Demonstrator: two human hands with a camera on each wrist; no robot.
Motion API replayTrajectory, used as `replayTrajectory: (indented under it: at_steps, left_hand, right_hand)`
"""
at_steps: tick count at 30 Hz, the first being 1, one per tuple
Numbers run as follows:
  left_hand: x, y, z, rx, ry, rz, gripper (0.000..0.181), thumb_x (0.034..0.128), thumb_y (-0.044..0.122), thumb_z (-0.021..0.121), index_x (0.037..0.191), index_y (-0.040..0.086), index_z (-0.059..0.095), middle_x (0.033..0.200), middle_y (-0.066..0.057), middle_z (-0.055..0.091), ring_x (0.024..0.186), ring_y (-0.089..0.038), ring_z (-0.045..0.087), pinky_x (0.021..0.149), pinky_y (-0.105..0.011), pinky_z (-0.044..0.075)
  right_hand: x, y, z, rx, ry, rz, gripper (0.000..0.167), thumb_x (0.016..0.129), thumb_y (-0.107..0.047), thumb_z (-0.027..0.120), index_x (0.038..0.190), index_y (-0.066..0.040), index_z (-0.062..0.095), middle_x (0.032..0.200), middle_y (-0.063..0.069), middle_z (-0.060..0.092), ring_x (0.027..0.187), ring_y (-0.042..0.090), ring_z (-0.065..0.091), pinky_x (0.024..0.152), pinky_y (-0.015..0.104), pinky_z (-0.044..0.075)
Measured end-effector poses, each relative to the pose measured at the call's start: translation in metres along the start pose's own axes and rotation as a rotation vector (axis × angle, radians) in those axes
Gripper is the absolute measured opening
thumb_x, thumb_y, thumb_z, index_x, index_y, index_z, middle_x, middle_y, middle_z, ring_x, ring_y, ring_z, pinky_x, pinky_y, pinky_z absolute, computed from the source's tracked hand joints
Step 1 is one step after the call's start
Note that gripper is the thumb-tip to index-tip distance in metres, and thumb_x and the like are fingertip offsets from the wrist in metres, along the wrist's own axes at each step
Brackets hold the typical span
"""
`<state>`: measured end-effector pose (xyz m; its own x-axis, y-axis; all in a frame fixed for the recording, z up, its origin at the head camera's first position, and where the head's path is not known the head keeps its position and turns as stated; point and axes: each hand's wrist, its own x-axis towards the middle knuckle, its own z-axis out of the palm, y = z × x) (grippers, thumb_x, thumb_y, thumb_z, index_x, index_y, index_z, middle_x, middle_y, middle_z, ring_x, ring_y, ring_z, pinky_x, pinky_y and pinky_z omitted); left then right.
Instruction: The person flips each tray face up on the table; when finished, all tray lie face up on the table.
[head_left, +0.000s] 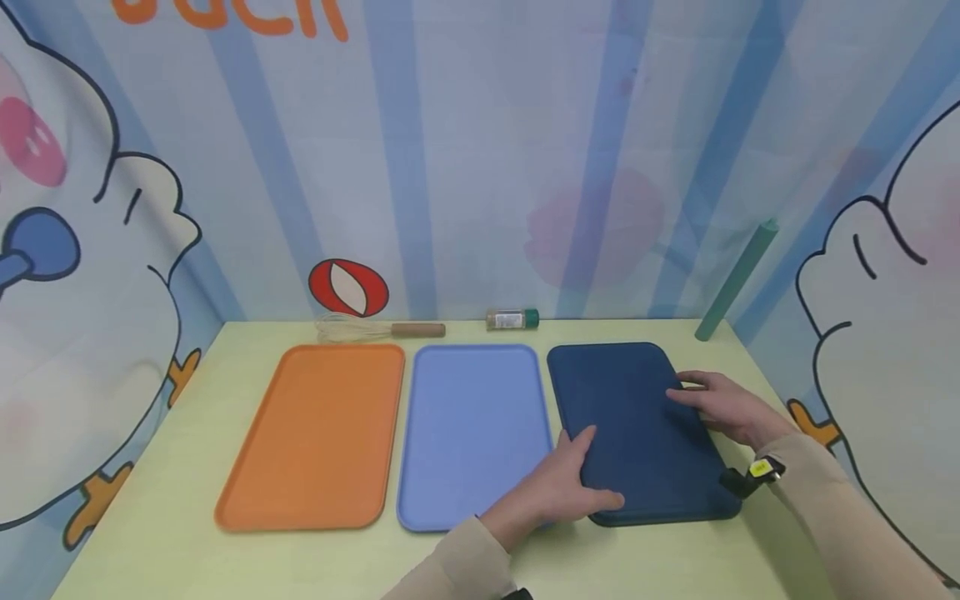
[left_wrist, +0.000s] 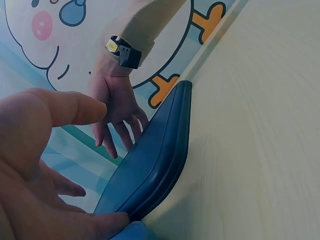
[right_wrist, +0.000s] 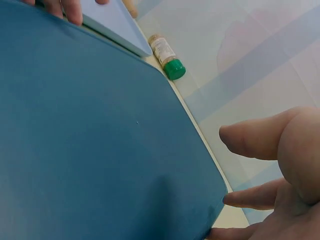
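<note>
A dark blue tray (head_left: 630, 417) lies at the right of the table. In the left wrist view its side shows layered edges, and I cannot tell whether it is more than one tray. My left hand (head_left: 558, 490) is at its left edge, fingers spread and thumb apart over the near left part. At the far right edge is my right hand (head_left: 733, 408), its fingers extended; in the right wrist view fingertips (right_wrist: 232, 200) meet the rim while the thumb stands off it. Neither hand's fingers curl round the tray. A light blue tray (head_left: 472, 425) lies just left of the left hand.
An orange tray (head_left: 318, 433) lies at the left. Along the back edge are a whisk (head_left: 416, 330) with a wooden handle and a green-capped spice jar (head_left: 510, 319) on its side. A green roll or stick (head_left: 738, 279) leans in the back right corner against the printed backdrop.
</note>
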<state>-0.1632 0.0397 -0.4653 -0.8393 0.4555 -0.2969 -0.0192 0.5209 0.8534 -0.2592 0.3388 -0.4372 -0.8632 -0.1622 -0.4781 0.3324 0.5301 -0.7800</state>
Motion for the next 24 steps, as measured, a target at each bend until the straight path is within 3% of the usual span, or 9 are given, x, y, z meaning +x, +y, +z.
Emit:
replayTrajectory:
  at_steps: [7,12,24]
  left_hand:
    - [0.0007,-0.0003,-0.0034,-0.020,-0.009,-0.002,0.096,0.0887,0.044,0.082,0.167,0.029,0.028,0.175,-0.011,0.019,0.158,-0.036,0.026,0.119,-0.062,0.035]
    - [0.0002,0.0006,-0.0038,-0.058,-0.012,-0.020,0.096,0.0876,0.044,0.083,0.166,0.030,0.030,0.175,-0.009,0.019,0.159,-0.036,0.026,0.119,-0.063,0.034]
    - [0.0021,0.0002,-0.0010,-0.045,0.008,-0.012,0.094,0.0859,0.044,0.084,0.165,0.030,0.034,0.175,-0.009,0.020,0.159,-0.035,0.025,0.119,-0.063,0.035]
  right_hand:
    - [0.0045,0.0011,0.0058,-0.043,0.035,-0.022,0.081,0.111,-0.029,0.054,0.162,0.013,0.007,0.167,0.041,0.001,0.153,0.061,0.004,0.120,0.072,0.019]
    - [0.0050,0.0024,0.0083,-0.029,0.061,-0.025,0.080,0.110,-0.026,0.055,0.162,0.013,0.009,0.167,0.041,0.000,0.153,0.061,0.004,0.121,0.072,0.017]
    - [0.0045,0.0047,0.0103,0.023,0.085,-0.044,0.076,0.111,-0.022,0.055,0.163,0.012,0.010,0.167,0.040,0.002,0.154,0.059,0.006,0.121,0.070,0.018]
